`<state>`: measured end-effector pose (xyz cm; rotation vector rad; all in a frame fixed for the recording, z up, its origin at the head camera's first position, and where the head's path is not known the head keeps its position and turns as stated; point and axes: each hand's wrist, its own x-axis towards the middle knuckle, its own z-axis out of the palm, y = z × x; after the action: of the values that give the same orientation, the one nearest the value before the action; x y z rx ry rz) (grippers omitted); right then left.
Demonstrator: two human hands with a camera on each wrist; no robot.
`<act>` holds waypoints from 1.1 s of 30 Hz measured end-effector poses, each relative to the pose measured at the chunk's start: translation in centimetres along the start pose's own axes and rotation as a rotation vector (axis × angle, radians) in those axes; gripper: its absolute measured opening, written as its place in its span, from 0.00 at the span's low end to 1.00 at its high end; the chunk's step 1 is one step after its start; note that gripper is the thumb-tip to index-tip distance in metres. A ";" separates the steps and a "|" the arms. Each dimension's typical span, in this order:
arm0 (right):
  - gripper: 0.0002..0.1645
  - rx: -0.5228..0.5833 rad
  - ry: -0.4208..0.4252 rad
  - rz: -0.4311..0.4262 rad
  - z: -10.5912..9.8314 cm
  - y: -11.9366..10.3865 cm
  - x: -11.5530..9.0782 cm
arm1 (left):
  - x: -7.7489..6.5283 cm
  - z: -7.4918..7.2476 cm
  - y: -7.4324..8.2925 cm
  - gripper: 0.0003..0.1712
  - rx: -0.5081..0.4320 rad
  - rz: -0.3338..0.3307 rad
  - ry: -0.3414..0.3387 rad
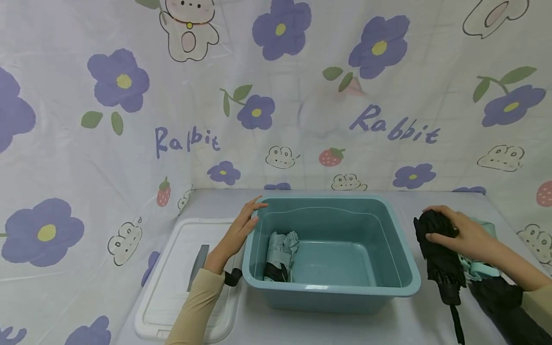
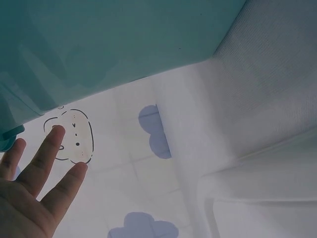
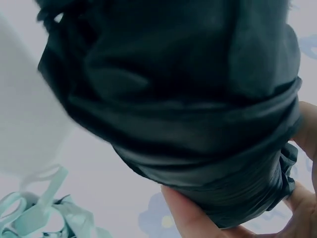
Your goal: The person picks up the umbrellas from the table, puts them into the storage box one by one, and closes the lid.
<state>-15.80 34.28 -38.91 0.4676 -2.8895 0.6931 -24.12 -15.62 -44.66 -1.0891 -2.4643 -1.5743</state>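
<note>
My right hand (image 1: 467,235) grips a folded black umbrella (image 1: 440,254), which is held to the right of the blue-green plastic bin (image 1: 405,268). The umbrella's handle and strap hang toward the front. In the right wrist view, the bunched black fabric (image 3: 198,124) fills most of the picture, with thumb and fingers curled round it. My left hand (image 1: 235,235) is at the bin's left rim with its fingers stretched out; the left wrist view shows those fingers (image 2: 64,188) spread. Inside the bin, at the left, lies a pale grey-blue folded bundle (image 1: 279,254) with a black part, apparently another umbrella.
A white lid (image 1: 166,297) with a grey handle (image 1: 198,266) lies left of the bin. Beyond the right hand are a mint-green fabric bundle (image 1: 478,268) with a strap and another black item (image 1: 500,302), partly hidden by the forearm. A flower-patterned cloth (image 1: 302,158) hangs behind the table.
</note>
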 end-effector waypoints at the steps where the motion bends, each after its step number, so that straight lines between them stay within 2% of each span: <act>1: 0.33 0.004 0.007 -0.006 -0.1 -0.1 0.1 | 0.0 0.0 0.0 0.23 0.001 0.000 -0.001; 6: 0.33 0.004 0.019 -0.014 -0.6 -0.8 0.9 | 0.0 -0.1 0.0 0.23 0.004 -0.001 -0.002; 16: 0.35 0.076 -0.063 0.020 -2.1 -2.5 2.0 | -0.1 -0.1 -0.1 0.24 0.005 0.002 -0.006; 26: 0.38 0.087 -0.084 0.049 -3.2 -3.8 3.5 | -0.1 -0.1 -0.1 0.24 0.010 -0.006 -0.008; 30: 0.42 0.086 -0.109 0.074 -3.2 -4.5 4.2 | -0.1 0.0 -0.1 0.24 0.006 -0.006 -0.011; 33: 0.42 0.101 -0.111 0.061 -3.3 -5.0 4.7 | 0.0 -0.1 -0.1 0.24 0.012 -0.003 -0.010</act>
<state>-18.41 30.34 -33.00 0.4446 -2.9939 0.8522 -24.15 -15.70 -44.69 -1.0951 -2.4799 -1.5566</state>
